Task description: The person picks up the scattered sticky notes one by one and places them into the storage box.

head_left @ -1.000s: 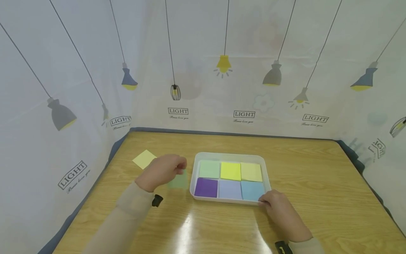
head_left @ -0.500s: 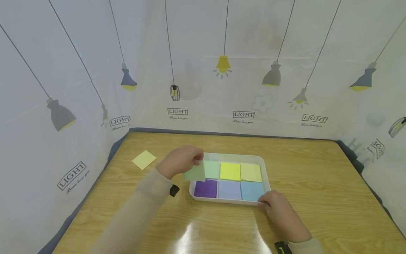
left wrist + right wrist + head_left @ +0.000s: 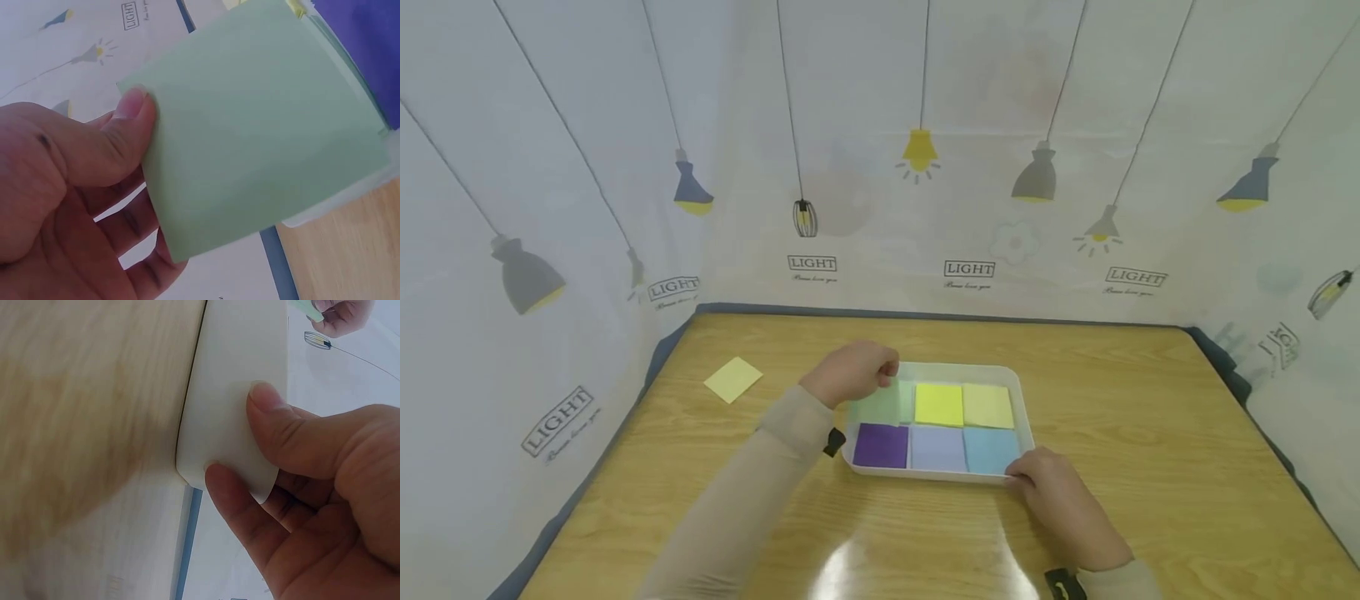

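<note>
A square green sticky note [image 3: 262, 144] is pinched at one edge by my left hand [image 3: 853, 372], thumb on one face and fingers behind. It hangs over the far left part of a white tray [image 3: 958, 372], partly covering a green stack [image 3: 907, 404]. The far row also has bright yellow [image 3: 938, 405] and pale yellow [image 3: 987, 407] notes. Purple [image 3: 882, 447], lavender [image 3: 937, 450] and blue [image 3: 991, 451] ones make up the near row. At the tray's near right corner, my right hand [image 3: 1060, 504] grips the wall between thumb and fingers.
A single pale yellow note [image 3: 733, 380] lies on the wooden table [image 3: 1150, 400], left of the tray. Behind and beside the table hangs a white curtain [image 3: 865, 100] printed with lamps.
My left hand has carried the green note rightward from the table beside the tray to above its far left part. The right hand keeps its grip on the corner.
</note>
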`<state>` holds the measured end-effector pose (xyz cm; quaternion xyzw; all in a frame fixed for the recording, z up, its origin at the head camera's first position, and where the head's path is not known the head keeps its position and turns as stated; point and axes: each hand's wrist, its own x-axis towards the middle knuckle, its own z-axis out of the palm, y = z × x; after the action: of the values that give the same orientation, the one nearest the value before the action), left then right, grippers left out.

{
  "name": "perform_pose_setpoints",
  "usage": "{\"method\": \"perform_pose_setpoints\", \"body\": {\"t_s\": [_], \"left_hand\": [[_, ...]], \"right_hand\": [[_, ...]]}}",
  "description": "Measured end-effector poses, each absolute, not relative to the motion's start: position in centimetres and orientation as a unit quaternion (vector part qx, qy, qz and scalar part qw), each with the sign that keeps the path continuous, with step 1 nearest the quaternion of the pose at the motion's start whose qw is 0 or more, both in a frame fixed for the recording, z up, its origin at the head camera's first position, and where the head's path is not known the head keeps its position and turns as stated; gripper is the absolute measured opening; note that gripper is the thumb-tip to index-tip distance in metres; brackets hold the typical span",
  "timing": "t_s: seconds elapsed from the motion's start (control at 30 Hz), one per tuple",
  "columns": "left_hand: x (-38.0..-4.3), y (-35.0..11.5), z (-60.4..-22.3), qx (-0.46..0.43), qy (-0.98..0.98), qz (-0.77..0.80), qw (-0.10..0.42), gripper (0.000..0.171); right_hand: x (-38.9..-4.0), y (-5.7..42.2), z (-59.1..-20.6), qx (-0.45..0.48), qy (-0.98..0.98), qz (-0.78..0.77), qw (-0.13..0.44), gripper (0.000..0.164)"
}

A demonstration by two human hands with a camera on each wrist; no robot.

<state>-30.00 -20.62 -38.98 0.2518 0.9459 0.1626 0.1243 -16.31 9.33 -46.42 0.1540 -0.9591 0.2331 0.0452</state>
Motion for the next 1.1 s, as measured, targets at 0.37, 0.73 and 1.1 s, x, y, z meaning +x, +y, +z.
{"method": "perform_pose_setpoints", "body": {"t_s": [0.37,0.73,1.1], "left_hand": [[-30.8,-19.8,-39.6,0.253,0.946,0.150,0.135,0.008],[-32.3,-18.2,-41.0,0.261,0.944,0.139,0.143,0.008],[-33.2,-17.4,-41.8,0.245,0.951,0.139,0.129,0.003]], "right_hand": [[-16.2,9.3,-46.1,0.143,-0.960,0.237,0.030,0.007],[-16.2,9.6,-46.0,0.145,-0.958,0.246,0.026,0.007],[-16.2,9.4,-46.3,0.127,-0.961,0.244,0.028,0.008]]}}
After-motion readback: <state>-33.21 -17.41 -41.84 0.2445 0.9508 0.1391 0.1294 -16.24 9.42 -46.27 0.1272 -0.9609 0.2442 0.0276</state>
